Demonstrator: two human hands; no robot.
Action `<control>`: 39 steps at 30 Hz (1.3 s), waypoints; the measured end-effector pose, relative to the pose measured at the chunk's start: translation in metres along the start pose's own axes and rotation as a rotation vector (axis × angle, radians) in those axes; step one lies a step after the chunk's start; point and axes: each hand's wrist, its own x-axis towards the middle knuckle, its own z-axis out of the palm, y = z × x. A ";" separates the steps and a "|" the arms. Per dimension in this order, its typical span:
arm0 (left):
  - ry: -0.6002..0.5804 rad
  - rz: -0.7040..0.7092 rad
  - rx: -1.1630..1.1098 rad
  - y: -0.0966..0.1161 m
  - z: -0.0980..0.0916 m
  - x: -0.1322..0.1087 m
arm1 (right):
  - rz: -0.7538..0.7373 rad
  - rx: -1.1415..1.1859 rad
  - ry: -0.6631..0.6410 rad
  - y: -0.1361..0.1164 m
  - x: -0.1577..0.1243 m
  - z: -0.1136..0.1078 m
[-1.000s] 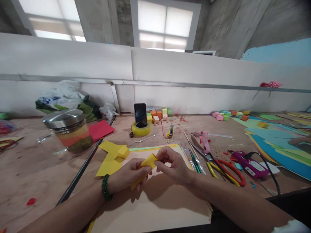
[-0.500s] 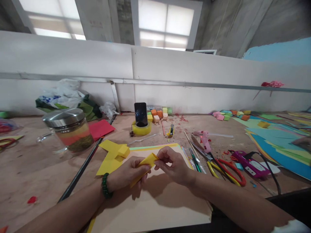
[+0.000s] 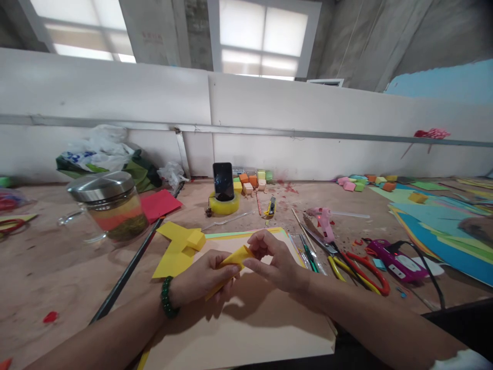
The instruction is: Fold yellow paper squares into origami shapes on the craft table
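A strip of yellow paper (image 3: 235, 258), bent over at its upper end, is pinched in my left hand (image 3: 205, 277), thumb on top. My right hand (image 3: 274, 262) holds the paper's right end between thumb and fingers. Both hands are above a stack of pale peach sheets (image 3: 265, 329). Just left of them lie flat yellow paper pieces (image 3: 171, 254) with a small yellow paper cube (image 3: 196, 239) on top. A green bead bracelet (image 3: 168, 297) circles my left wrist.
Scissors (image 3: 358, 267), a pink glue gun (image 3: 325, 224), a purple corded device (image 3: 400, 261) and a craft knife (image 3: 271, 206) lie to the right. A glass tea jar (image 3: 111, 205) stands left. A phone (image 3: 223, 181) leans on a tape roll (image 3: 224, 205). Another person's hand (image 3: 475, 226) is at far right.
My right fingers have shifted at the paper's end, the thumb now lower and the fingers more apart. The paper's end looks more curled. The other person's hand moved slightly left.
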 end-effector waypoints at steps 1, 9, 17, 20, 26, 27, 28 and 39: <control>-0.006 -0.013 0.005 0.000 0.002 0.000 | 0.010 -0.015 0.010 0.002 0.000 0.002; 0.220 0.126 0.394 0.000 0.001 0.001 | 0.364 0.059 -0.002 0.016 0.012 -0.007; 0.243 0.207 0.953 0.000 -0.009 0.001 | 0.518 -0.233 -0.058 0.029 0.016 -0.019; 0.186 0.244 1.012 0.000 -0.009 0.001 | 0.499 -0.383 -0.083 0.032 0.015 -0.021; 0.153 0.303 1.089 0.000 -0.007 0.000 | 0.507 -0.499 -0.124 0.035 0.014 -0.025; 0.152 0.313 1.093 0.000 -0.006 0.000 | 0.509 -0.505 -0.131 0.034 0.014 -0.025; 0.151 0.322 1.097 -0.001 -0.006 0.000 | 0.513 -0.517 -0.139 0.034 0.014 -0.025; 0.143 0.471 1.204 -0.003 0.000 0.000 | 0.543 -0.591 -0.187 0.019 0.018 -0.027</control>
